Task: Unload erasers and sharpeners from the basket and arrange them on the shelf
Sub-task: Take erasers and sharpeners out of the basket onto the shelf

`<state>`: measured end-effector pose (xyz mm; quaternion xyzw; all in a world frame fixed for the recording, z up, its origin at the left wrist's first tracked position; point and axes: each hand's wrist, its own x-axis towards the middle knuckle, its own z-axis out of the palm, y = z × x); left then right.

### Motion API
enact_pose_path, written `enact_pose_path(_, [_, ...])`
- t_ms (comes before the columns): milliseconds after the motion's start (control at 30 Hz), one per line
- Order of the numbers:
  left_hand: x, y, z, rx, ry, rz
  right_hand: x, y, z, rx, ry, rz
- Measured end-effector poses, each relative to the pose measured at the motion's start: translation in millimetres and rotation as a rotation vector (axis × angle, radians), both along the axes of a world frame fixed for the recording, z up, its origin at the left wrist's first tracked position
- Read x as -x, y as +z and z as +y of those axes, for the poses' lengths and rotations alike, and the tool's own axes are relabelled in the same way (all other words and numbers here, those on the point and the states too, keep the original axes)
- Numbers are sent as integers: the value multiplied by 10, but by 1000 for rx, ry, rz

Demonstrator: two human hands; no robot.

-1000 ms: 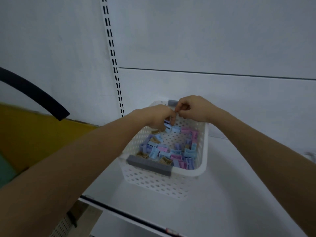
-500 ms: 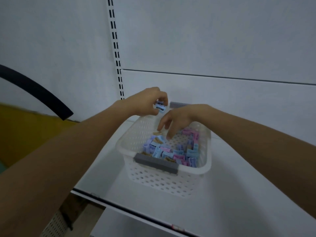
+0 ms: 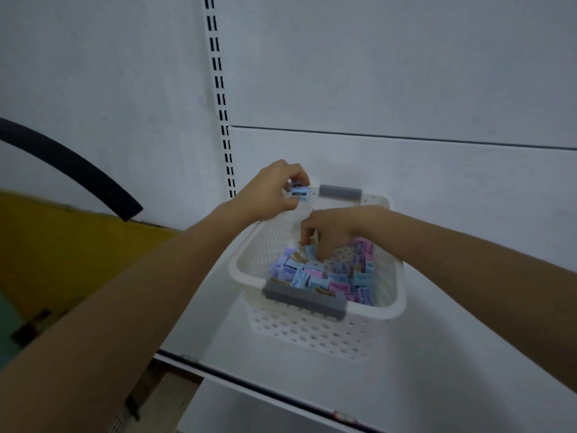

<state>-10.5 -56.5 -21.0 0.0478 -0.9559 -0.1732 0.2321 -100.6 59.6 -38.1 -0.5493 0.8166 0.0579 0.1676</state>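
Note:
A white perforated basket (image 3: 315, 329) with grey handles stands on the white shelf (image 3: 437, 354). Inside it lie several small sharpeners (image 3: 327, 278) in blue, pink, purple and tan. My left hand (image 3: 271, 192) hovers above the basket's far left corner and pinches a couple of blue and purple sharpeners (image 3: 298, 192). My right hand (image 3: 327, 232) reaches down into the basket, its fingertips pinching a light blue sharpener (image 3: 310, 252) from the pile.
A slotted upright rail (image 3: 220, 98) runs up the white back panel behind the basket. To the left are a yellow board (image 3: 62, 245) and a curved black tube (image 3: 78, 173). The shelf's front edge (image 3: 265, 389) runs below the basket.
My left hand lifted out of the basket to its far left corner with sharpeners. My right hand dropped from the rim into the pile and closed its fingertips on a blue sharpener.

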Motion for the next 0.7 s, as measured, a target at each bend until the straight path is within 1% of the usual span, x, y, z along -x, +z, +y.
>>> enact_pose_path(100, [-20, -14, -13, -56, 32, 24, 26, 31, 35, -6, -14, -2])
enact_pose_path(233, [-15, -1, -5, -41, 40, -13, 16, 107, 49, -68, -12, -59])
enact_pose_path(333, [-3, -8, -17, -15, 43, -34, -28, 160, 22, -77, 51, -150])
enact_pose_path(400, [-8, -19, -30, -16, 49, -24, -86, 169, 4, -76, 115, -175])
enact_pose_path(533, [-9, -33, -18, -66, 46, 19, -170, 95, -32, -57, 166, -129])
enact_pose_path(700, [-16, -33, -20, -88, 14, 18, -193, 41, -58, -38, 112, -92])
